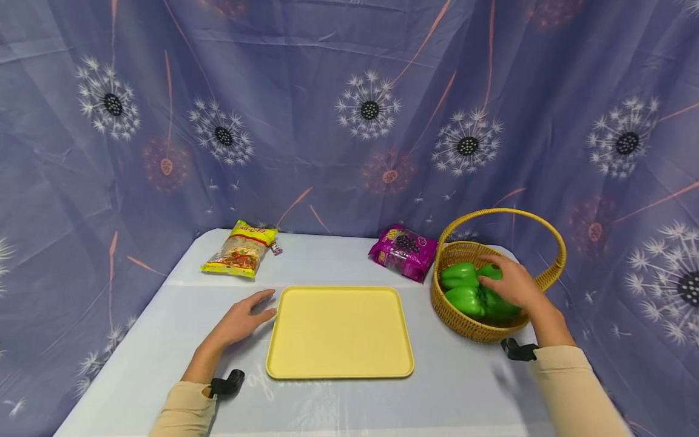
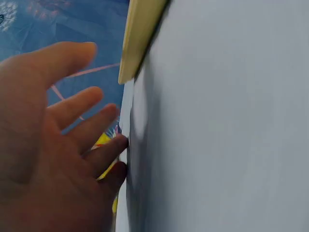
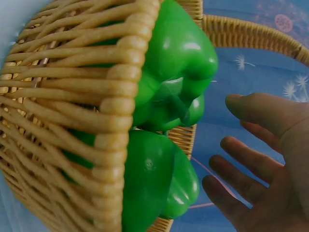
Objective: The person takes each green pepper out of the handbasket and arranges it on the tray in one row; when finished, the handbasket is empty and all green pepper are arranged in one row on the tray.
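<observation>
On the right, a wicker basket [image 1: 464, 326] with a tall arched handle holds several green bell peppers [image 1: 464, 300]. My right hand [image 1: 510, 282] hovers over the basket's right part, under the handle, fingers spread and holding nothing. In the right wrist view the fingertips stand just apart from the green bell peppers [image 3: 149, 174]. Left of a yellow rectangular tray [image 1: 341, 334], my left hand [image 1: 240, 321] is held low over the table with relaxed fingers and nothing in it. Its thumb comes close to the tray's left rim; the tray [image 2: 140, 38] also shows in the left wrist view.
A yellow food packet [image 1: 240, 250] lies at the back left of the white table [image 1: 453, 394], a small tag-like item [image 1: 276, 247] beside it. A purple packet [image 1: 404, 252] with a grape picture lies left of the basket. A blue dandelion-print curtain [image 1: 306, 121] hangs behind.
</observation>
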The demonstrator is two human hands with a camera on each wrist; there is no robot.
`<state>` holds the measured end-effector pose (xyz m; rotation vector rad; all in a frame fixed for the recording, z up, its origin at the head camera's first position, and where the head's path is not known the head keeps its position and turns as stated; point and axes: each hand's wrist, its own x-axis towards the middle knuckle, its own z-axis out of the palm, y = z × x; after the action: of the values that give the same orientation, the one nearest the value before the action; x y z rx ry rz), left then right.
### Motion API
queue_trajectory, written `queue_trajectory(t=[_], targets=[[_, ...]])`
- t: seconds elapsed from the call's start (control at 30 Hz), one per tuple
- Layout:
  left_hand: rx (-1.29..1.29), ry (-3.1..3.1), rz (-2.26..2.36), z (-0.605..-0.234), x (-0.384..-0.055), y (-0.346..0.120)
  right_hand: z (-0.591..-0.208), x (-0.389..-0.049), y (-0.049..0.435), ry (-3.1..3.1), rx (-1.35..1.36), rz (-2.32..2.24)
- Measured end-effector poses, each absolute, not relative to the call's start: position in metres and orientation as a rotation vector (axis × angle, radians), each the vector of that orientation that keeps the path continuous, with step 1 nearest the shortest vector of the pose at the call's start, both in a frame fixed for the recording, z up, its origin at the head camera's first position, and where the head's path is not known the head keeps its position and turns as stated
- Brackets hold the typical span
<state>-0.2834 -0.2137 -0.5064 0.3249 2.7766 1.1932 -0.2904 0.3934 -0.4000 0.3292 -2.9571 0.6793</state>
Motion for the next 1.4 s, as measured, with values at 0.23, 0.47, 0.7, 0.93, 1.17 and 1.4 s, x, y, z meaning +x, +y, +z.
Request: queue_trajectory(t=[0.23,0.47,0.7,0.93,1.17,1.4], targets=[[0.435,2.789,1.089,-0.519,-0.28,-0.212,-0.403,-0.303,0.395,-2.989,0.347,0.672],[0.433,2.819,1.083,-0.522,-0.275,-0.212,-0.409,-0.322,0.391,-3.023,0.396,0.63],[0.395,2.801,1.094,-0.52,-0.273,-0.211,-0.414,-0.334,0.39,-3.061,0.411,0.597],[0.403,2.823,1.08,-0.52,-0.273,-0.212,-0.417,-0.338,0.39,-3.114,0.365,0.566],[0.427,2.843,1.076,-0.522,-0.274,-0.213,-0.421,-0.337,0.39,-3.057,0.374,0.598],[0.414,2.837,1.081,-0.522,-0.273,-0.212,-0.426,-0.337,0.387,-3.016,0.417,0.657]])
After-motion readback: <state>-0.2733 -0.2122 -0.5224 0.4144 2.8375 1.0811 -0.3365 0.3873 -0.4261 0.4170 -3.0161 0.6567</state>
